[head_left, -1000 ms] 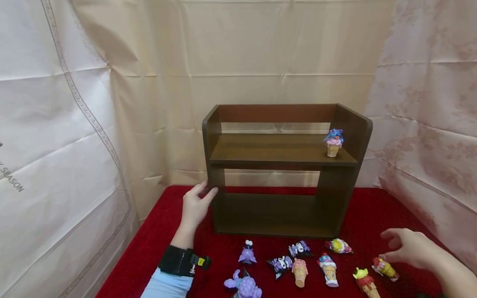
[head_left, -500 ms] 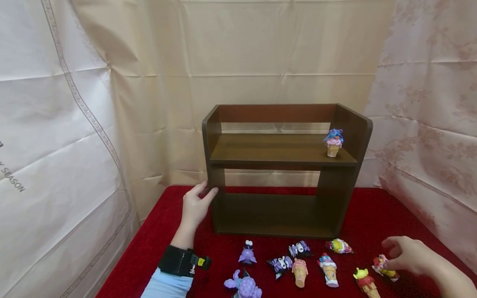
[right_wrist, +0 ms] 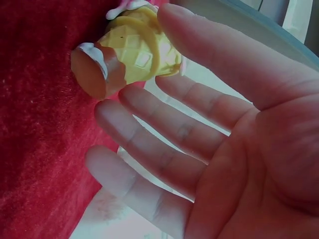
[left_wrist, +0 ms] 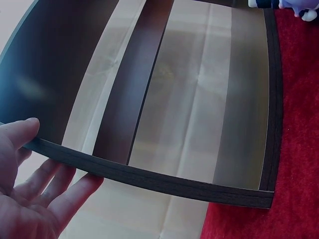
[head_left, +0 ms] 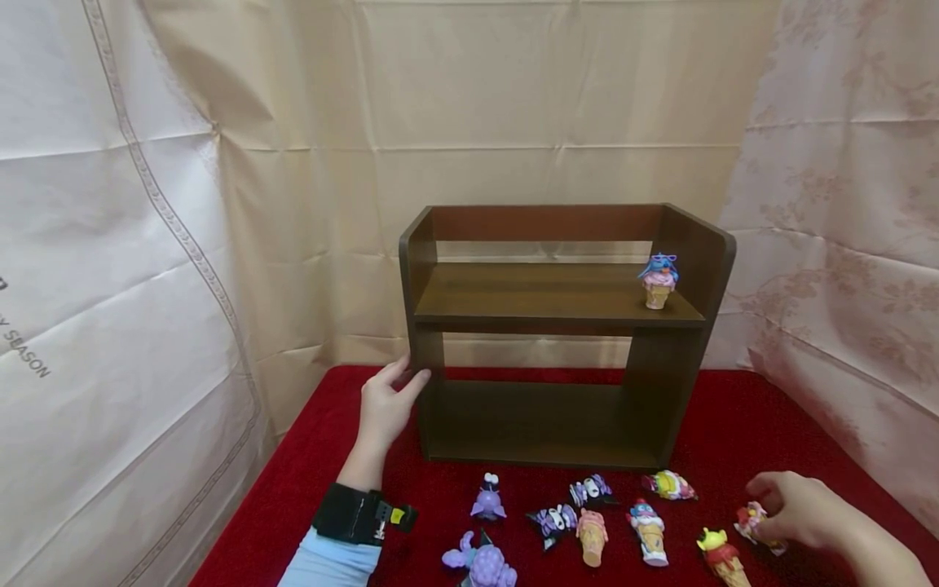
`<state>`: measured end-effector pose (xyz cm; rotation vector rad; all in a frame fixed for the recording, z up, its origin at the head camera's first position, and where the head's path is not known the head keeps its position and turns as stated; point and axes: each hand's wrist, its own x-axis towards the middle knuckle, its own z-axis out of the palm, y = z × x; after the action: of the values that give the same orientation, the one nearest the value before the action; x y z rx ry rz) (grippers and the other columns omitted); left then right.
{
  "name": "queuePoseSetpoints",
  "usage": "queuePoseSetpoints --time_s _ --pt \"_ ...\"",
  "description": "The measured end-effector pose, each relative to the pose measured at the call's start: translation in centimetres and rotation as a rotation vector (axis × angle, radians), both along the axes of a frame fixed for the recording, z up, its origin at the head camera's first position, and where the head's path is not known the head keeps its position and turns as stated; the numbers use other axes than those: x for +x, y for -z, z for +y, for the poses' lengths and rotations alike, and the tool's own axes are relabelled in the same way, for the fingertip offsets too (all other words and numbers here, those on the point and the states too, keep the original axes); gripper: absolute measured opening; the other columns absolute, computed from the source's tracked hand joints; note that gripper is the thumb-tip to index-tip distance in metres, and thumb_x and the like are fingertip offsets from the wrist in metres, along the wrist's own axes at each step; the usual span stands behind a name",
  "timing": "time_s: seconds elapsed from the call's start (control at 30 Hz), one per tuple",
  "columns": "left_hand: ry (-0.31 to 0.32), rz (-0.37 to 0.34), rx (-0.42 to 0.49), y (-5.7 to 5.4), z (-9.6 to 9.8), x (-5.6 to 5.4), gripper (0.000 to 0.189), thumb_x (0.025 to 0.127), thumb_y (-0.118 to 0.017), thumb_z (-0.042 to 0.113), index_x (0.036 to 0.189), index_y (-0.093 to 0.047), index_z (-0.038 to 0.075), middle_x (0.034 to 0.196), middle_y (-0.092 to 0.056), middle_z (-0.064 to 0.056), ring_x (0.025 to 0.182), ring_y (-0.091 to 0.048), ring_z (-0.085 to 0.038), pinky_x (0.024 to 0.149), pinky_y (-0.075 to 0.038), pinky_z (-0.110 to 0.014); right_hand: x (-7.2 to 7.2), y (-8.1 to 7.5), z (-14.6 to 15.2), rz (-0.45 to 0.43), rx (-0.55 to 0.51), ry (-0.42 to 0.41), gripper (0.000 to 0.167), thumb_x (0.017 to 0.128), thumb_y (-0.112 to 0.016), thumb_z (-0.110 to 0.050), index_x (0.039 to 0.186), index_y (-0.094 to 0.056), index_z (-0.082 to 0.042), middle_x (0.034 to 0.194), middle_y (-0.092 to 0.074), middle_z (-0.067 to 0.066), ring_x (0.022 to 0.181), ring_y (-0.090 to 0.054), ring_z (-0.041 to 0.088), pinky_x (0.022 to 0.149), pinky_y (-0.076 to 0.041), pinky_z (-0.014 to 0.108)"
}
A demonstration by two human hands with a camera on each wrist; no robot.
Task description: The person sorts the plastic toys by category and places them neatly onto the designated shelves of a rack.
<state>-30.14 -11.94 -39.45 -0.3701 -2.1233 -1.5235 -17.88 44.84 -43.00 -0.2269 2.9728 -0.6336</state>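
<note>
A dark brown two-tier shelf (head_left: 543, 456) stands on the red cloth (head_left: 286, 497). My left hand (head_left: 385, 408) grips its left side panel, thumb inside and fingers outside, as the left wrist view shows. At the right, my right hand (head_left: 807, 505) pinches an ice cream cone figurine (right_wrist: 134, 50) with a yellow waffle cone and pink-white top. The thumb lies along one side of the cone and the index fingertip at the other; the remaining fingers are spread loosely. In the head view the hand hides part of this figurine.
A blue-topped ice cream figurine (head_left: 659, 284) stands on the upper shelf. In front lie a green-topped cone figurine (head_left: 720, 556), a blue-topped one (head_left: 648, 531), a yellow-pink one (head_left: 671, 485), a pink one (head_left: 591, 536) and several purple figurines (head_left: 487, 499).
My right hand has come lower and closed in on the ice cream cone figurine, which has turned slightly so more pink shows. The left hand and shelf have stayed in place.
</note>
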Motion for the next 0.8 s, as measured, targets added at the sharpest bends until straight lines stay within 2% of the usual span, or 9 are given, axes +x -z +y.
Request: queuePoseSetpoints --time_s 0.13,0.3,0.57,0.7,0.8 --pt "0.0 0.003 0.001 0.0 0.0 0.0 0.045 0.096 -0.074 0.019 0.139 -0.065 0.013 0.133 -0.067 -0.009 0.116 -0.066 -0.026 0.09 -0.057 -0.045 0.1 -0.4 -0.2 0.047 0.042 -0.002 0.048 0.071 -0.089 -0.02 0.108 -0.068 0.002 0.089 -0.071 0.002 0.082 -0.066 0.019 0.068 -0.052 0.036" --pt "0.004 0.005 0.006 0.0 0.0 0.0 0.045 0.096 -0.074 0.019 0.139 -0.065 0.013 0.132 -0.067 -0.009 0.116 -0.067 -0.026 0.09 -0.058 -0.045 0.2 -1.2 -0.8 0.048 0.046 0.01 0.046 0.074 -0.088 -0.019 0.11 -0.068 0.003 0.093 -0.071 0.005 0.086 -0.067 0.024 0.07 -0.054 0.036" --pt "0.005 0.005 0.005 0.0 0.0 0.0 0.045 0.096 -0.074 0.02 0.139 -0.065 0.014 0.133 -0.067 -0.009 0.116 -0.066 -0.027 0.09 -0.058 -0.045 0.3 -1.6 -1.4 0.046 0.021 -0.045 0.029 0.079 -0.084 -0.014 0.104 -0.072 -0.004 0.09 -0.07 -0.001 0.078 -0.064 0.008 0.065 -0.052 0.028" --pt "0.002 0.005 0.004 0.0 0.0 0.0 0.045 0.096 -0.074 0.019 0.139 -0.065 0.014 0.132 -0.067 -0.01 0.116 -0.066 -0.028 0.09 -0.058 -0.046 0.3 -1.3 -1.2 0.061 0.021 -0.075 0.028 0.077 -0.084 -0.015 0.101 -0.074 -0.006 0.088 -0.07 -0.002 0.076 -0.061 0.002 0.063 -0.051 0.027" --pt "-0.004 0.003 0.003 -0.1 -0.1 0.0 0.044 0.096 -0.074 0.019 0.139 -0.065 0.013 0.132 -0.067 -0.01 0.116 -0.066 -0.027 0.09 -0.058 -0.046 0.3 -1.2 -1.3 0.068 0.036 -0.059 0.03 0.075 -0.086 -0.016 0.101 -0.074 -0.006 0.088 -0.069 -0.002 0.077 -0.06 0.003 0.064 -0.05 0.029"
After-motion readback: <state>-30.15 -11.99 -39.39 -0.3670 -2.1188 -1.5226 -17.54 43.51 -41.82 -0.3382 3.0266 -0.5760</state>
